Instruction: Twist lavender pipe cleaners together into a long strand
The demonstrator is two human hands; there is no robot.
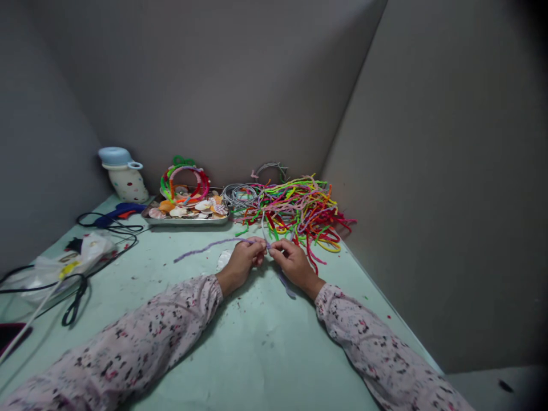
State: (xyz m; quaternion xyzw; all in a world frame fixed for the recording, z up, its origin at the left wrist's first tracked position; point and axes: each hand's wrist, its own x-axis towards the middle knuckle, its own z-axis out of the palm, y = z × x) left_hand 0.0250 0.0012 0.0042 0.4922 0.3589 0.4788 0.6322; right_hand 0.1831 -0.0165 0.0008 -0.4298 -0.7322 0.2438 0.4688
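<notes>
A purple fuzzy stem (205, 248) stretches leftward from the pinched fingers of my left hand (246, 260). Close beside it, almost touching at the fingertips, my right hand (293, 262) pinches the purple strands where they meet. Another purple end (286, 286) hangs down below my hands, and a pale strand (264, 225) rises above them. How the strands cross between the fingertips is too small to tell. Behind my hands lies a heap of multicoloured fuzzy stems (299, 205).
A metal tray (188, 222) of shells holds colourful rings (185, 182). Grey wire coils (240, 195) lie beside it. At the left are a bottle (127, 181), a blue tool (117, 214), black cables (73, 302) and a plastic bag (92, 249). Walls border the table (257, 354).
</notes>
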